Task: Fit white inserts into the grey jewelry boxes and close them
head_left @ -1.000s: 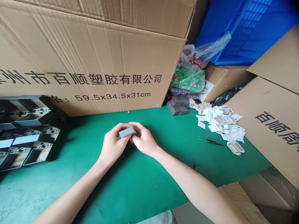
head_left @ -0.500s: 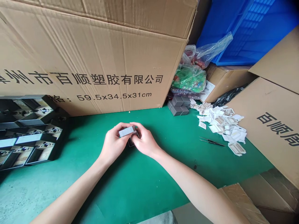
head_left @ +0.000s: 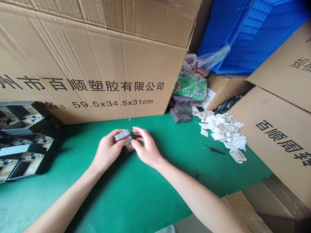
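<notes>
- Green surface [head_left: 136, 197] runs along the foot of a large printed cardboard carton [head_left: 97, 68].
- Left hand [head_left: 107, 150], in front of the carton's middle, has its fingers closed around a grey rectangular lid [head_left: 121, 135], which is tilted.
- Small dark open box [head_left: 128, 146] sits between the hands, just below the lid; it is unclear whether the two touch.
- Right hand [head_left: 147, 149] stands just beside the box, fingers curved and apart; any contact with the box is hard to tell.
- Off the carton's right corner lie stacked grey boxes [head_left: 180, 113], a heap of white paper inserts [head_left: 221, 129] and tweezers [head_left: 213, 150].
- In front of the carton's left end sits a black compartment tray [head_left: 24, 142].
- Behind the carton's right corner are plastic bags [head_left: 190, 85] and a blue plastic crate [head_left: 238, 38].
</notes>
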The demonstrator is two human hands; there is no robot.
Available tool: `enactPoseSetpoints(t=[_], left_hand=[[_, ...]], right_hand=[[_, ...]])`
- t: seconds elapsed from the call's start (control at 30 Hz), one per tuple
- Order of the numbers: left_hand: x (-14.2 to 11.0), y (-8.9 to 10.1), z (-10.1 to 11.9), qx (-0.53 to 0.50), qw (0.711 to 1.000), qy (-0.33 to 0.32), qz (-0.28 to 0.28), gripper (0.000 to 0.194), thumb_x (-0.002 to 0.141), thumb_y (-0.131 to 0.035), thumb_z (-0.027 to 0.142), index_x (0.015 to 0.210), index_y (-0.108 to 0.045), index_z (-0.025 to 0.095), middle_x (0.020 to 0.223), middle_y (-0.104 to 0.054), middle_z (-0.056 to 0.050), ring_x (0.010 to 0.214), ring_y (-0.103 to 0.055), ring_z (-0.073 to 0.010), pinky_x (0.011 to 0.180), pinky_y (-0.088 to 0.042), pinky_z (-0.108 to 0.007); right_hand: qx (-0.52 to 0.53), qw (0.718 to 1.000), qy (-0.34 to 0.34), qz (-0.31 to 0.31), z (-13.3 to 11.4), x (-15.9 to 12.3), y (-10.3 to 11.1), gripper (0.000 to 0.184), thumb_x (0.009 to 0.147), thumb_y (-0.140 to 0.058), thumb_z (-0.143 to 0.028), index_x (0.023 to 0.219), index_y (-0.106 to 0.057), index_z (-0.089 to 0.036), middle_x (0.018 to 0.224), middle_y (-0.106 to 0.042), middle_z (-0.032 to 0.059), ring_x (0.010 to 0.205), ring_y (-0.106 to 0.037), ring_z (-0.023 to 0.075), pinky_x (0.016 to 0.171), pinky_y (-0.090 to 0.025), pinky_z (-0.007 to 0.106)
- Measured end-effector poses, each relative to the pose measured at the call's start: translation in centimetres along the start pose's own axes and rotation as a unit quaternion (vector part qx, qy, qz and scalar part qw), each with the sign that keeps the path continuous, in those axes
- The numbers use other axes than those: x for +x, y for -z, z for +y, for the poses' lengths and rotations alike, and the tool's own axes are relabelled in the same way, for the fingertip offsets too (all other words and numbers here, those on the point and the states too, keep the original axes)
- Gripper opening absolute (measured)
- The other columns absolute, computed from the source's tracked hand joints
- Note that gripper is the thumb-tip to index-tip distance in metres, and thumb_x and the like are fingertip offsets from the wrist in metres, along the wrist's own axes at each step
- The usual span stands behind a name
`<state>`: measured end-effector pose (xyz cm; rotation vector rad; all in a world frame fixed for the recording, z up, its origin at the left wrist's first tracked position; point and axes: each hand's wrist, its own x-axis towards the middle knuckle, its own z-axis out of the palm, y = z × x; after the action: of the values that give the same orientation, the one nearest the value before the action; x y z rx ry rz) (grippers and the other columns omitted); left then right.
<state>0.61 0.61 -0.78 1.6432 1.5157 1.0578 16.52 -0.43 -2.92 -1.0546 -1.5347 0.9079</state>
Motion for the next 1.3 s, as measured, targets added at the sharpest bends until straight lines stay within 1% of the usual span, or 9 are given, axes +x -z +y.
enactPoseSetpoints(t=[0.13,0.23,0.33,0.47,0.63,0.73,0.9,1.07,1.3], left_hand=[[0.5,0.4,-0.5,0.013,1.000,0.018,0.006,0.034,0.085,-0.061,0.049,0.104,-0.071,0.022,0.094,-0.075,-0.002,0.084,-0.068,-0.0218,0.068,-0.049,-0.027],[0.5,0.4,-0.7,0.001,1.000,0.022,-0.012,0.037,0.086,-0.059,0.052,0.106,-0.070,0.023,0.097,-0.076,-0.002,0.088,-0.070,-0.0232,0.068,-0.051,-0.027],[0.4,0.3,-0.6,-0.004,0.999,0.027,-0.021,0.040,0.087,-0.058,0.055,0.107,-0.070,0.022,0.097,-0.076,-0.004,0.087,-0.071,-0.0244,0.067,-0.052,-0.029],[0.3,0.3,-0.3,-0.043,0.997,0.036,-0.050,0.052,0.083,-0.062,0.060,0.117,-0.066,0.021,0.102,-0.076,-0.007,0.092,-0.072,-0.0269,0.071,-0.056,-0.032],[0.3,0.6,-0.1,-0.068,0.995,0.014,-0.072,0.056,0.085,-0.057,0.065,0.121,-0.064,0.023,0.114,-0.074,-0.005,0.104,-0.068,-0.0276,0.090,-0.054,-0.035],[0.4,0.8,-0.3,-0.099,0.993,0.000,-0.066,0.056,0.094,-0.039,0.065,0.117,-0.068,0.023,0.120,-0.072,-0.005,0.115,-0.063,-0.0287,0.104,-0.045,-0.039],[0.4,0.8,-0.4,-0.135,0.989,-0.001,-0.065,0.058,0.096,-0.035,0.062,0.115,-0.070,0.020,0.124,-0.071,-0.008,0.118,-0.061,-0.0311,0.107,-0.042,-0.043],[0.2,0.8,0.0,-0.127,0.989,-0.005,-0.071,0.055,0.097,-0.036,0.061,0.112,-0.071,0.021,0.121,-0.072,-0.006,0.115,-0.063,-0.0287,0.107,-0.042,-0.039],[0.3,0.8,-0.2,-0.119,0.991,-0.008,-0.068,0.049,0.096,-0.042,0.060,0.111,-0.071,0.023,0.120,-0.072,-0.004,0.114,-0.062,-0.0266,0.102,-0.047,-0.034]], right_hand=[[-0.112,0.983,0.089,0.116,0.7,1.4,2.7,0.029,0.089,-0.047,-0.016,0.111,-0.066,-0.019,0.108,-0.069,0.0078,0.095,-0.066,0.0176,0.083,-0.053,0.031],[-0.287,0.919,0.124,0.240,1.4,2.7,6.7,0.026,0.083,-0.044,-0.011,0.087,-0.069,-0.019,0.088,-0.072,0.0056,0.090,-0.064,0.0203,0.090,-0.047,0.037],[-0.381,0.857,0.092,0.334,2.2,3.4,11.2,0.027,0.079,-0.041,-0.008,0.073,-0.066,-0.019,0.078,-0.070,0.0058,0.081,-0.063,0.0211,0.088,-0.043,0.039],[-0.453,0.784,-0.023,0.423,3.3,3.2,15.7,0.032,0.075,-0.042,-0.009,0.090,-0.068,-0.019,0.097,-0.071,0.0090,0.107,-0.057,0.0279,0.100,-0.036,0.048],[-0.479,0.767,-0.225,0.364,4.6,2.4,17.5,0.054,0.079,-0.047,-0.016,0.132,-0.054,-0.020,0.142,-0.052,0.0131,0.142,-0.031,0.0352,0.110,-0.017,0.068],[-0.475,0.768,-0.304,0.303,4.8,2.2,17.4,0.056,0.084,-0.044,-0.020,0.140,-0.047,-0.022,0.152,-0.040,0.0126,0.143,-0.027,0.0355,0.109,-0.023,0.066],[-0.496,0.768,-0.290,0.282,4.3,2.2,17.1,0.051,0.084,-0.047,-0.025,0.134,-0.052,-0.022,0.150,-0.037,0.0126,0.131,-0.040,0.0344,0.101,-0.038,0.053],[-0.514,0.742,-0.302,0.307,3.9,2.1,17.5,0.050,0.086,-0.047,-0.025,0.135,-0.052,-0.021,0.150,-0.037,0.0143,0.138,-0.032,0.0356,0.105,-0.033,0.057],[-0.507,0.776,-0.298,0.231,3.2,1.7,17.3,0.040,0.090,-0.047,-0.022,0.127,-0.061,-0.021,0.135,-0.055,0.0134,0.122,-0.052,0.0319,0.093,-0.047,0.044]])
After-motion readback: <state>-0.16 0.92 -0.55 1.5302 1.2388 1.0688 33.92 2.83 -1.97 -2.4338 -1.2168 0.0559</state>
